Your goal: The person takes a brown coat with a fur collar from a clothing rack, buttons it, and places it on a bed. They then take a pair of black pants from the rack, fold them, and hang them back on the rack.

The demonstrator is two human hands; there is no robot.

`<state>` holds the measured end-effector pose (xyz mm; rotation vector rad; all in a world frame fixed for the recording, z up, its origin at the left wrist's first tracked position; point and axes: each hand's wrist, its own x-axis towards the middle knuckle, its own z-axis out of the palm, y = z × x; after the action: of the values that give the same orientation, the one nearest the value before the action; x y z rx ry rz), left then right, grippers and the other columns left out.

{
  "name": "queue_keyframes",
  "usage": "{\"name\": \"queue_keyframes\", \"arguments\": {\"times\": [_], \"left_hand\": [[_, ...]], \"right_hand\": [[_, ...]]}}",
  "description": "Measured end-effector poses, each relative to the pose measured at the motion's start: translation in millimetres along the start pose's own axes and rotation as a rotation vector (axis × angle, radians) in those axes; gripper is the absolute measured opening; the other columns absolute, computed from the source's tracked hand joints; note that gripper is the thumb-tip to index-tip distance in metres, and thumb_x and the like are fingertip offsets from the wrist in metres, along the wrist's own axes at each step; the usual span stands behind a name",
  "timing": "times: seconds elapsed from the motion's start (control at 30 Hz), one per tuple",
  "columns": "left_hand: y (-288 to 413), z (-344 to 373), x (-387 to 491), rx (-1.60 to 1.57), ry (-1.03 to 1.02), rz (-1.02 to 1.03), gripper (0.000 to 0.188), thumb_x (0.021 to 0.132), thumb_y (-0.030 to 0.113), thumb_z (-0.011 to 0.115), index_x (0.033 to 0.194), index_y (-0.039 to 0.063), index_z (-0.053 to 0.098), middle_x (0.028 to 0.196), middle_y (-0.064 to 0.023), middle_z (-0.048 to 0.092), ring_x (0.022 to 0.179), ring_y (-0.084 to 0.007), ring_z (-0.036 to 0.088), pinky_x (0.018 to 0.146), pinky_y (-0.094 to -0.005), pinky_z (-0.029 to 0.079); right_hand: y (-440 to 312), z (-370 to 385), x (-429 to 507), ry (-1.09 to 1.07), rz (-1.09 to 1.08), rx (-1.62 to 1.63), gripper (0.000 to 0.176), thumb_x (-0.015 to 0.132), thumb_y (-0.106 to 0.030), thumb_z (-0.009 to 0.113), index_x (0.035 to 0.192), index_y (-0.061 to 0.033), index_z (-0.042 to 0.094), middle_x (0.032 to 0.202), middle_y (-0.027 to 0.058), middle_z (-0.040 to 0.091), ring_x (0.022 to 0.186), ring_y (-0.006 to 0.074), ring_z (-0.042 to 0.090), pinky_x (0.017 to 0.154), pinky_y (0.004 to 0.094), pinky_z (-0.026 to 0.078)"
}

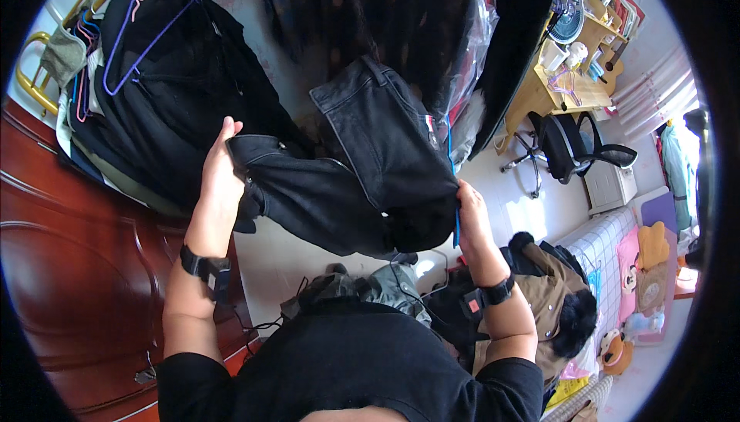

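Observation:
A black jacket with a zip, snaps and a wide collar or lapel hangs stretched between my hands. My left hand is at its snapped end, the thumb side against the cloth and the fingertips pointing up; part of the grip is hidden. On the other side, my right hand grips the jacket's edge together with a blue hanger, of which only a thin length shows. Behind the jacket hang dark clothes in a clear plastic cover.
At left, a gold-coloured rack carries dark clothes and a purple hanger above a reddish-brown wooden panel. A brown coat with black fur lies at lower right by a bed. An office chair stands near a desk.

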<state>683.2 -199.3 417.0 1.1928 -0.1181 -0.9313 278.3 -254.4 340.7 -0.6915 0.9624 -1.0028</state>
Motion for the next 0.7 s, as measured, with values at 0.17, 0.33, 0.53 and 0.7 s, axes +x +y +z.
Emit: {"name": "queue_keyframes", "arguments": {"times": [0.17,0.33,0.53,0.7], "left_hand": [[-44,-12,49,0.717,-0.28,0.518,0.038,0.102,0.038,0.059,0.098,0.001,0.071,0.093,-0.0055,0.07,0.08,-0.0155,0.063,0.075,-0.032,0.052],[-97,-9,39,1.818,-0.717,1.154,0.02,0.092,0.017,0.056,0.085,0.005,0.071,0.084,-0.013,0.067,0.087,-0.0342,0.065,0.075,-0.0482,0.048],[-183,21,-57,0.889,-1.246,0.832,0.028,0.088,0.004,0.06,0.115,-0.001,0.067,0.116,-0.0204,0.067,0.11,-0.0418,0.061,0.099,-0.0499,0.046],[-193,49,-107,0.626,-1.09,0.265,0.017,0.089,0.001,0.064,0.105,-0.002,0.07,0.101,-0.0138,0.071,0.091,-0.0251,0.067,0.086,-0.0347,0.052]], "right_hand": [[-23,28,-52,0.068,0.015,0.077,0.027,0.093,-0.009,0.046,0.109,0.0032,0.064,0.097,0.0066,0.065,0.088,0.0163,0.061,0.082,0.0276,0.049],[-36,50,-93,0.196,-0.034,0.046,0.029,0.093,-0.009,0.043,0.109,0.0039,0.064,0.097,0.0071,0.064,0.087,0.0157,0.059,0.082,0.0263,0.048],[-49,59,-117,0.076,-0.084,-0.067,0.026,0.089,-0.005,0.041,0.102,0.0019,0.062,0.088,0.0054,0.062,0.079,0.0121,0.057,0.073,0.0239,0.046],[-66,48,-133,0.204,-0.193,-0.002,0.025,0.089,-0.004,0.04,0.101,0.0012,0.062,0.089,0.0059,0.063,0.078,0.0133,0.059,0.074,0.0253,0.049]]}}
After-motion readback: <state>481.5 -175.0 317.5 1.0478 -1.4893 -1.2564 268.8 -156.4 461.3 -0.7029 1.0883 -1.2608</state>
